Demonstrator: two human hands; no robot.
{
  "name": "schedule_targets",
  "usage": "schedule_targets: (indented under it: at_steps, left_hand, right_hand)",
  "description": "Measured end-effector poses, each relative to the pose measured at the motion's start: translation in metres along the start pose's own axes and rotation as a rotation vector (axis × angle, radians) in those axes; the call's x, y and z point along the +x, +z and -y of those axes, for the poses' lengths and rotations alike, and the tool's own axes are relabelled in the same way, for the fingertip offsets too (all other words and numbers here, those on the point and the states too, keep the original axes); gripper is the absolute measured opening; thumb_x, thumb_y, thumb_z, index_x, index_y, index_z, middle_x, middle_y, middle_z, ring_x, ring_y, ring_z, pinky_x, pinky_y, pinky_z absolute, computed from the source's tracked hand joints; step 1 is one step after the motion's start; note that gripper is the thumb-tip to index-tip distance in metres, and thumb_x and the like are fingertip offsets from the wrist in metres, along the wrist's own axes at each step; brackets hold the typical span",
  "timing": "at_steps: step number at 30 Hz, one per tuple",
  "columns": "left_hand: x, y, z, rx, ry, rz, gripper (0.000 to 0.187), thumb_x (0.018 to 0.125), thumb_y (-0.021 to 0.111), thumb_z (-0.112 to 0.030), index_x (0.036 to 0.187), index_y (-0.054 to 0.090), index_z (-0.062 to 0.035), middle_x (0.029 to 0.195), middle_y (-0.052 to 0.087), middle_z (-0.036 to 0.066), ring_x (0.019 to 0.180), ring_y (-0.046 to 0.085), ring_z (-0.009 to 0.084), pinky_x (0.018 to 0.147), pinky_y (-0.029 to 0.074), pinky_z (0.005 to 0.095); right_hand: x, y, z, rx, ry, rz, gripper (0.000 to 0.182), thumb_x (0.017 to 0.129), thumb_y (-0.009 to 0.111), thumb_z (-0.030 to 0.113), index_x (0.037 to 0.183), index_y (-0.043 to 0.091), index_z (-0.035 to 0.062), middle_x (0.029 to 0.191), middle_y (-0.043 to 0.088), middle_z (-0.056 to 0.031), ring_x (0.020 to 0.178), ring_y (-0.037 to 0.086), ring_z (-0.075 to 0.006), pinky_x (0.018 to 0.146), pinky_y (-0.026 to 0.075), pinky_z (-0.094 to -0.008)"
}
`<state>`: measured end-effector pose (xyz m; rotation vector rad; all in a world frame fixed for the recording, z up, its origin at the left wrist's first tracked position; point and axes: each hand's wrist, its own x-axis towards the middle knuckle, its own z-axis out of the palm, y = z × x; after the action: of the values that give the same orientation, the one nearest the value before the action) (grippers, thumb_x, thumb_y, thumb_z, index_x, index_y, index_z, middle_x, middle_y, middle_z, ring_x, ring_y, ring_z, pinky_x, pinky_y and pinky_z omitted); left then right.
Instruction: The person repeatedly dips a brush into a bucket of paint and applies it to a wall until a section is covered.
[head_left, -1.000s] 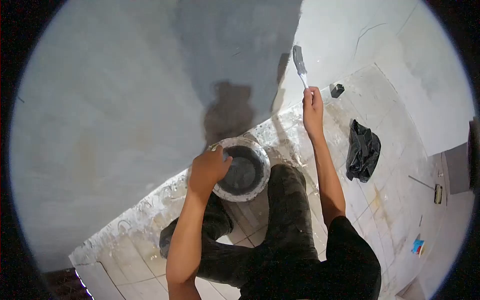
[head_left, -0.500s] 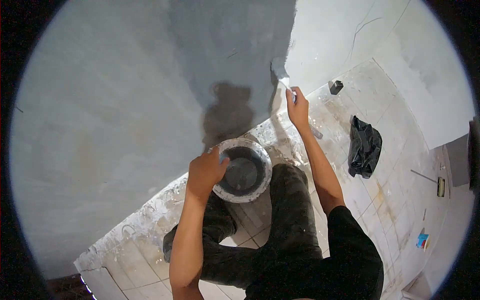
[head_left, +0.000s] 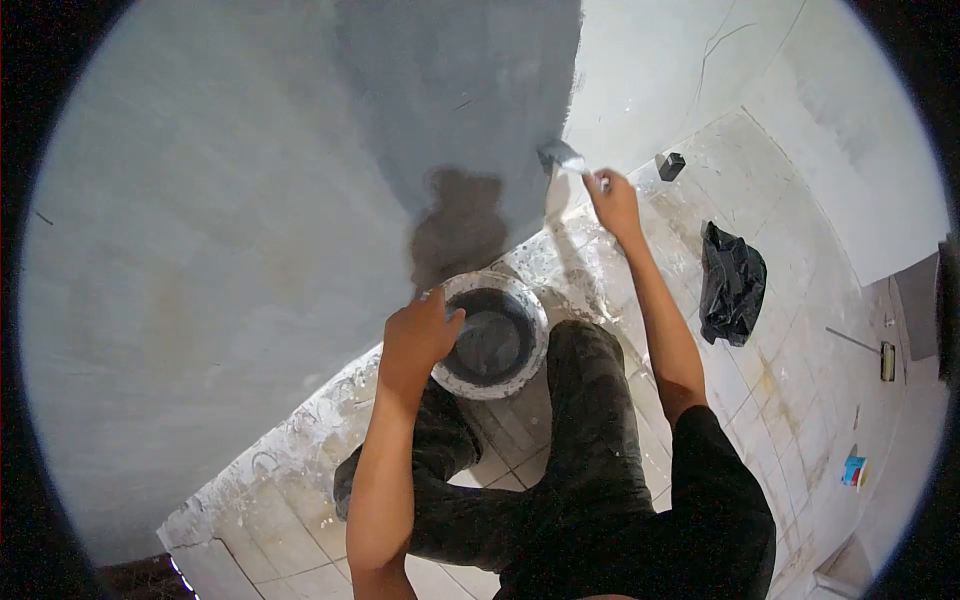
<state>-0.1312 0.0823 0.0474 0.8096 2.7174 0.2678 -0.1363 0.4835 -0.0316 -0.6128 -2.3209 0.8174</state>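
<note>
My right hand (head_left: 615, 203) is closed round the handle of a paintbrush (head_left: 566, 157). Its grey-coated bristles point left and meet the wall near the right edge of the dark grey paint (head_left: 470, 90). White wall (head_left: 650, 70) borders that paint on the right. My left hand (head_left: 418, 335) grips the left rim of a round bucket (head_left: 540, 345), thumb over the inner side. Grey paint (head_left: 488, 340) lies inside the bucket, which stands on the floor by the wall, between my knees.
A crumpled black plastic bag (head_left: 733, 285) lies on the tiled floor to the right, with a small black box (head_left: 671, 167) beyond it. Farther right are a long-handled tool (head_left: 887, 361) and a small blue and white tub (head_left: 853, 471). White splatter marks the floor along the wall (head_left: 300, 420).
My right hand has moved slightly right and down, and the brush now lies flatter, its bristles lower on the wall. My left hand stays on the bucket rim.
</note>
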Motion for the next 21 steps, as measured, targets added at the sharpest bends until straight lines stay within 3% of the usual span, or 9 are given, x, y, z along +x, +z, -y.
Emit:
schedule_targets:
  at_steps: [1, 2, 8, 12, 13, 18, 21]
  left_hand:
    - [0.001, -0.001, 0.0, -0.002, -0.001, 0.016, 0.053, 0.101, 0.063, -0.044, 0.133, 0.064, -0.0016, 0.106, 0.077, 0.025, 0.1, 0.075, 0.0428, 0.088, 0.059, 0.0537]
    - [0.002, -0.002, -0.002, -0.01, -0.012, 0.033, 0.052, 0.102, 0.062, -0.046, 0.131, 0.064, -0.0021, 0.109, 0.077, 0.025, 0.102, 0.075, 0.0438, 0.09, 0.058, 0.0547]
    - [0.007, -0.002, -0.003, -0.04, -0.026, 0.051, 0.053, 0.103, 0.059, -0.05, 0.128, 0.063, -0.0036, 0.116, 0.075, 0.027, 0.107, 0.073, 0.0465, 0.095, 0.056, 0.0571]
    - [0.007, -0.006, -0.011, -0.042, -0.018, 0.054, 0.052, 0.103, 0.059, -0.05, 0.129, 0.063, -0.0046, 0.115, 0.076, 0.027, 0.107, 0.073, 0.0476, 0.094, 0.056, 0.0577]
    - [0.006, -0.008, -0.013, -0.05, -0.014, 0.049, 0.052, 0.103, 0.059, -0.05, 0.129, 0.063, -0.0049, 0.115, 0.076, 0.027, 0.106, 0.073, 0.0479, 0.094, 0.056, 0.0579]
    - [0.011, -0.002, -0.014, -0.025, 0.018, 0.044, 0.051, 0.103, 0.059, -0.049, 0.129, 0.063, -0.0053, 0.11, 0.076, 0.027, 0.103, 0.073, 0.0486, 0.091, 0.057, 0.0585]
    - [0.013, 0.001, -0.013, -0.029, 0.031, 0.048, 0.051, 0.102, 0.06, -0.049, 0.129, 0.063, -0.0051, 0.11, 0.076, 0.027, 0.103, 0.073, 0.0485, 0.091, 0.057, 0.0585]
  right_hand:
    - [0.016, -0.011, 0.013, 0.006, -0.009, 0.018, 0.046, 0.096, 0.074, 0.044, 0.101, 0.077, -0.0013, 0.078, 0.072, -0.0259, 0.076, 0.074, -0.0421, 0.07, 0.057, -0.0487]
    - [0.03, -0.017, 0.022, 0.034, -0.035, -0.029, 0.045, 0.096, 0.075, 0.043, 0.102, 0.077, -0.0016, 0.073, 0.069, -0.0232, 0.066, 0.071, -0.0351, 0.064, 0.053, -0.0453]
    - [0.034, -0.073, 0.106, 0.28, 0.01, -0.223, 0.04, 0.101, 0.073, 0.039, 0.101, 0.075, -0.0009, 0.064, 0.061, -0.0108, 0.059, 0.055, -0.0158, 0.057, 0.043, -0.0375]
    - [0.023, -0.048, 0.089, 0.329, -0.023, -0.28, 0.031, 0.103, 0.072, 0.032, 0.1, 0.069, 0.0014, 0.063, 0.052, -0.0076, 0.061, 0.048, -0.0131, 0.058, 0.042, -0.0354]
    - [0.021, -0.026, 0.068, 0.279, -0.119, -0.294, 0.032, 0.102, 0.073, 0.033, 0.099, 0.069, 0.0013, 0.065, 0.053, -0.0099, 0.061, 0.049, -0.0153, 0.059, 0.043, -0.0369]
    - [-0.017, 0.031, -0.016, 0.13, 0.057, 0.046, 0.041, 0.097, 0.075, 0.041, 0.097, 0.067, 0.0012, 0.07, 0.065, -0.0191, 0.062, 0.064, -0.0338, 0.063, 0.05, -0.0454]
    - [-0.031, 0.04, -0.043, 0.026, 0.071, 0.042, 0.044, 0.095, 0.075, 0.044, 0.095, 0.067, 0.0006, 0.073, 0.068, -0.0231, 0.07, 0.07, -0.0419, 0.066, 0.053, -0.05]
